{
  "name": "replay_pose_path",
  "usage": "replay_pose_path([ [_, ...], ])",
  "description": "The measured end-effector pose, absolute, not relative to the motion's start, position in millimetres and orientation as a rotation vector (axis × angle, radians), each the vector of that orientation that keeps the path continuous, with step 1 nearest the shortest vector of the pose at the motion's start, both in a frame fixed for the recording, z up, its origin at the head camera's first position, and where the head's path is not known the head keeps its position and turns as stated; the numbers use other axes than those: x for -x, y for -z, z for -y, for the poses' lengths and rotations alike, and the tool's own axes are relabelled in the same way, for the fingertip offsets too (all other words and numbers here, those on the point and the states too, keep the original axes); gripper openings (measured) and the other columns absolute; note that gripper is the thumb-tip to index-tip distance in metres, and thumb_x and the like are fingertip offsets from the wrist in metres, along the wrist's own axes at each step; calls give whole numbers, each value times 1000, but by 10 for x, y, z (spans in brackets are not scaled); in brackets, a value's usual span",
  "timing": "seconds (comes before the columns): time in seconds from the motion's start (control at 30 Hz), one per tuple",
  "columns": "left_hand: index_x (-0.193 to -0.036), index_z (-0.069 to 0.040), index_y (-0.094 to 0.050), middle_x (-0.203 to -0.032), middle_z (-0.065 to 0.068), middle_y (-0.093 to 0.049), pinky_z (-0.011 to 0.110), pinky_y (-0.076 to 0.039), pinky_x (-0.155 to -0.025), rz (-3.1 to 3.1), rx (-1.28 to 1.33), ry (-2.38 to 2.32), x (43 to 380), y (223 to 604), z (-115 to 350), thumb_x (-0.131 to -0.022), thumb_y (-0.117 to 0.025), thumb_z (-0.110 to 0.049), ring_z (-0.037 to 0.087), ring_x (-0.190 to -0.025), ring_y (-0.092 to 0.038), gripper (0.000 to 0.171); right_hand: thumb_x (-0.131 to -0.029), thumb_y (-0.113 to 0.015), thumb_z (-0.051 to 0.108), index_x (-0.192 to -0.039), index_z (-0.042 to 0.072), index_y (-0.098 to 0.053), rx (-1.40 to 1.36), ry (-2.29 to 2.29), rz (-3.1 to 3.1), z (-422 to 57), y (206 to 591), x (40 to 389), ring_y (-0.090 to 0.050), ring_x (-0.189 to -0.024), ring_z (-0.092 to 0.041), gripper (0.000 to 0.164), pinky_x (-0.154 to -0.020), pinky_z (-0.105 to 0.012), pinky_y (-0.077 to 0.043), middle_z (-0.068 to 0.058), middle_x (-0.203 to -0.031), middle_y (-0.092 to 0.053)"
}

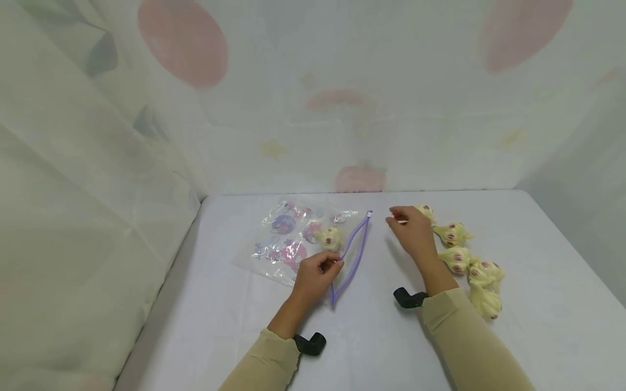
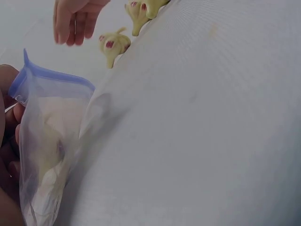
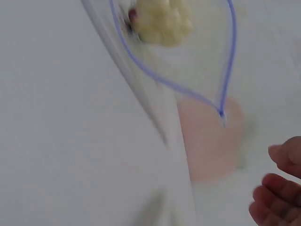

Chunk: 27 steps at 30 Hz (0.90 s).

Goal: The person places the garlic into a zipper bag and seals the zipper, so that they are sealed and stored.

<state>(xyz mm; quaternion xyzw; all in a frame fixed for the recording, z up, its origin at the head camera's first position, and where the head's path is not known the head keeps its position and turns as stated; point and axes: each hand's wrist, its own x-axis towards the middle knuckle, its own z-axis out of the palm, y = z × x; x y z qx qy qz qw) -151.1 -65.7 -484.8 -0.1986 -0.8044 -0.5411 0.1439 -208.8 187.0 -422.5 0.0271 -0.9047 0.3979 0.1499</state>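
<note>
A clear plastic zip bag (image 1: 274, 255) printed with pink and purple figures lies on the table, its purple-edged mouth (image 1: 353, 271) spread toward the right. My left hand (image 1: 315, 277) pinches the near side of that mouth between thumb and fingers. Inside the bag, just past the mouth, is a pale yellow bulb-shaped piece (image 1: 330, 239) with dark red spots. My right hand (image 1: 409, 228) hovers right of the bag's far corner with its fingers loosely bent and nothing between them. In the right wrist view, the thumb and fingertips (image 3: 268, 181) stand apart.
Several more yellow bulb-shaped pieces (image 1: 455, 259) lie in a curved row beside and behind my right hand and forearm. A white-covered table (image 1: 210, 336) meets a patterned cloth backdrop (image 1: 303, 146) at the back and a cloth wall (image 1: 88, 244) on the left.
</note>
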Motion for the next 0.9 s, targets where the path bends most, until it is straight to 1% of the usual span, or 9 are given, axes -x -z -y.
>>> replay_pose_path([
  [0.1,-90,-7,-74,-70,0,-65,20,-47,-56,2312,573,1555,1508,4847,667,-85,-75,-11,4,-62,-51,6,-93,-66,20,-127,2,-62,22,-1017,2626,-2052,4153,2187,-59,-109,-38,38,-90,-51,-51,-22,-124,-59],
  [0.2,-90,-7,-74,-70,-1,-65,20,-46,-56,2313,571,1559,1510,4848,674,-86,-75,-11,4,-62,-51,6,-93,-65,22,-136,0,-54,123,-911,2712,-2193,4107,2264,-49,-118,-46,50,-93,-58,-45,-28,-134,-48],
  [0.3,-90,-7,-74,-70,0,-65,20,-46,-56,2310,576,1567,1513,4851,672,-86,-75,-10,4,-62,-51,6,-92,-64,24,-143,-5,-43,207,-841,2830,-2295,4109,2316,-38,-127,-52,62,-99,-63,-40,-33,-140,-40],
  [0.37,-90,-6,-74,-70,1,-66,20,-47,-56,2305,584,1571,1514,4852,669,-86,-75,-9,4,-62,-52,6,-91,-64,26,-145,-7,-38,246,-814,2902,-2338,4130,2338,-35,-129,-54,69,-100,-65,-37,-35,-142,-37],
  [0.4,-91,-6,-74,-71,1,-66,20,-47,-56,2304,584,1575,1514,4851,667,-85,-75,-9,4,-63,-52,7,-91,-64,28,-145,-8,-36,253,-800,2935,-2353,4144,2347,-34,-129,-55,71,-100,-66,-37,-36,-142,-36],
  [0.57,-91,-6,-74,-71,1,-66,20,-48,-57,2315,569,1588,1507,4844,663,-85,-74,-10,3,-63,-52,7,-89,-65,31,-142,-8,-38,240,-813,3008,-2388,4220,2376,-39,-128,-54,70,-98,-71,-35,-37,-139,-39],
  [0.73,-92,-6,-74,-70,0,-65,20,-47,-56,2327,571,1567,1513,4841,658,-85,-75,-10,4,-62,-52,7,-88,-68,26,-143,-5,-38,222,-956,2939,-2396,4284,2373,-39,-129,-52,70,-102,-66,-35,-35,-141,-39],
  [0.9,-91,-7,-74,-69,-1,-65,20,-47,-56,2328,562,1563,1510,4848,660,-85,-75,-10,3,-61,-52,7,-86,-72,19,-138,-3,-45,197,-1004,2869,-2396,4379,2397,-46,-123,-48,63,-100,-60,-38,-32,-138,-44],
])
